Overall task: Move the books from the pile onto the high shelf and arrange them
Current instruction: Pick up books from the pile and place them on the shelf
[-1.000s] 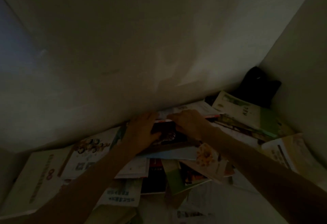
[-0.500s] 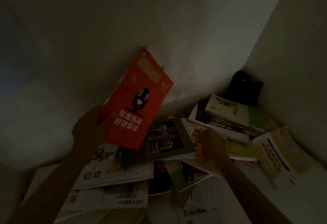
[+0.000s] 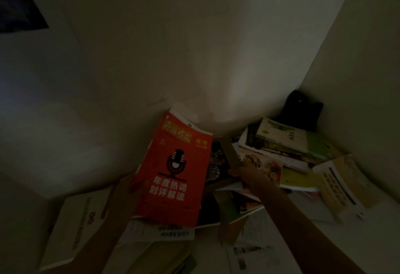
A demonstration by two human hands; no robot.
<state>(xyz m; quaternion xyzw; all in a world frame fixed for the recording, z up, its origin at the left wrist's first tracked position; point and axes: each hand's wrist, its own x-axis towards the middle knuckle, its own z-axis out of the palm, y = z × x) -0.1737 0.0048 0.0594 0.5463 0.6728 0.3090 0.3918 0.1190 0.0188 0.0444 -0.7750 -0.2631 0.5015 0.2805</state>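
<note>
- The red book (image 3: 173, 174), with a black microphone and white characters on its cover, is held up off the pile, tilted with its top edge leaning toward the wall (image 3: 194, 46).
- The left hand (image 3: 127, 195) has it by the lower left edge; its grip is closed around that edge, with most of the fingers hidden behind the cover.
- The right hand (image 3: 246, 176) reaches into the pile just right of the red book, and its grip is closed on the corner of a book with a zebra picture (image 3: 218, 161), which sits half tipped up.
- The pile of books (image 3: 270, 165) sprawls over a pale surface in a dim corner, covers overlapping at all angles.
- Toward the corner, a book with a green and white cover (image 3: 290, 137) lies on top of a small stack.
- Far right, a yellowish book (image 3: 344, 189) lies tilted near the side wall.
- Lower left, a white book (image 3: 80, 230) with a small red mark lies flat, partly under the left forearm.
- A dark, shapeless object (image 3: 300, 111) sits in the very corner behind the stack; I cannot tell what it is.
- High on the left, a dark rectangle (image 3: 19, 12) shows on the wall.
</note>
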